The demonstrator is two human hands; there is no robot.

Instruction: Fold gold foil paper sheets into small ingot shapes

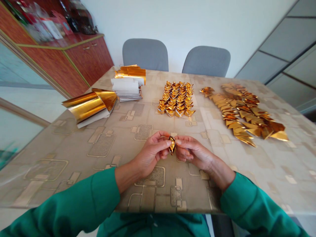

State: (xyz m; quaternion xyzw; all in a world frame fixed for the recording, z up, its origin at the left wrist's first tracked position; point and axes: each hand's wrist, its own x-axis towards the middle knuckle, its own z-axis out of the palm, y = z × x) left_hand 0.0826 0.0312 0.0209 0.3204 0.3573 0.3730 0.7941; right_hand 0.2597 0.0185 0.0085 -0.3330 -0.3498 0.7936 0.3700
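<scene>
Between my two hands, above the near middle of the table, is a small folded gold foil paper ingot [172, 145]. My left hand [156, 149] pinches its left side with thumb and fingers. On the other side, my right hand [192, 149] grips its right edge between thumb and forefinger, the other fingers curled under. Beyond my hands stand tight rows of finished gold paper ingots [176, 98]. To the right lie overlapping rows of flatter folded gold foil pieces [243, 112].
At the left are curled gold foil sheets [86, 107] and a stack of white-backed paper [126, 88]. A patterned cloth covers the table [103, 144]. Two grey chairs [145, 54] stand behind it, against the wall. A wooden cabinet [86, 54] holding bags and bottles is at far left.
</scene>
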